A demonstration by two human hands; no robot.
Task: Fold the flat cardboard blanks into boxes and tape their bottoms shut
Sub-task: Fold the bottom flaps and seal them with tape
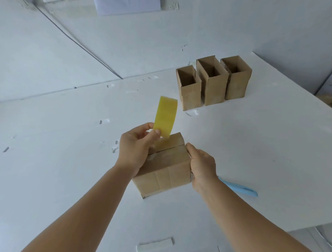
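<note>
White foam board [69, 185], pitted with small dents, serves as the worktable, and both forearms reach in over its near edge. Closest on the right, a pale blue plastic tool [242, 190] lies on the board, partly hidden behind the right forearm; what kind of tool it is cannot be told. Just past it a cardboard box [163, 175] stands bottom-up, its two flaps closed with the seam running across the top. The right hand [201, 168] clamps the box's right side, fingers curled round the edge to steady it. The left hand [136, 145] pinches the lower end of a strip of yellow tape [165, 116] between thumb and fingers, the strip standing up over the far flap, where it seems to have just caught. So the taping step is under way, though the seam looks not yet sealed; the next move likely calls for laying the strip down across the seam and smoothing it flat. Farther off, three finished boxes [213, 80] stand upright in a row, open tops up, near the white wall [233, 19].
</note>
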